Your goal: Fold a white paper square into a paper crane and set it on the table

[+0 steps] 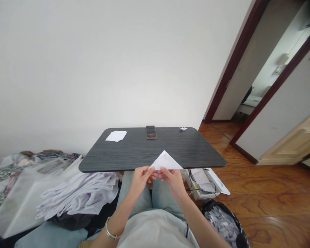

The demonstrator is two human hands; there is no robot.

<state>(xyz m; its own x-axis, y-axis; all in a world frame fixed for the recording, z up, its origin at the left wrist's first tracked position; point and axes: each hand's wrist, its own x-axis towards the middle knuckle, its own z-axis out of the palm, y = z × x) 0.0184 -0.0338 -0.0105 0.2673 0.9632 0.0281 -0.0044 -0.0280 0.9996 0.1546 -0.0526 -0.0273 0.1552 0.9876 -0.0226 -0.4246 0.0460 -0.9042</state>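
A white sheet of paper folded into a triangle [166,161] is held up over the near edge of a dark grey table [134,155]. My left hand [141,177] pinches its lower left edge, fingers closed on it. My right hand [172,177] grips the lower edge just to the right, fingers also closed on the paper. A silver bracelet [110,231] circles my left wrist. My legs in light jeans show beneath the hands.
A stack of white paper sheets [116,135] lies at the table's far left, a dark phone [151,132] in the far middle, a small folded paper piece [183,128] at the far right. Crumpled white plastic bags [74,193] and clothes lie left; a bin of paper scraps [223,222] right.
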